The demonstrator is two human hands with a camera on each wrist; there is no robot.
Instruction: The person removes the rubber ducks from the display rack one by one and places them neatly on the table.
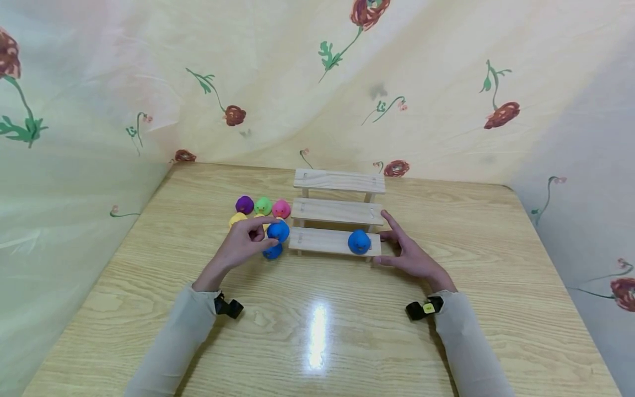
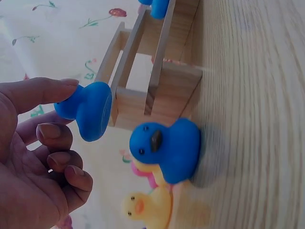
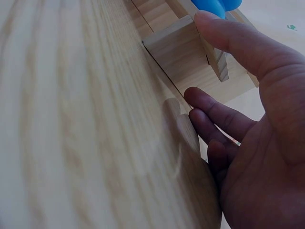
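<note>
My left hand [image 1: 239,242] pinches a blue rubber duck [image 1: 278,230] between thumb and index finger, raised above the table left of the wooden stand. Below it, a second blue duck [image 2: 183,150] sits on the table, with a yellow duck [image 2: 151,206] beyond. The three-tier wooden stand [image 1: 322,241] bears another blue duck [image 1: 359,242] at the right of its lowest step. At the stand's right end is my right hand [image 1: 409,255], fingers spread, thumb at the lowest step's corner and index fingertip by the middle step.
Behind my left hand, a purple duck [image 1: 244,204], a green duck [image 1: 263,206] and a pink duck [image 1: 281,208] form a back row. In front of them another yellow duck [image 1: 237,219] is partly covered by the hand. A flowered cloth [image 1: 278,82] hangs behind the wooden table [image 1: 367,331].
</note>
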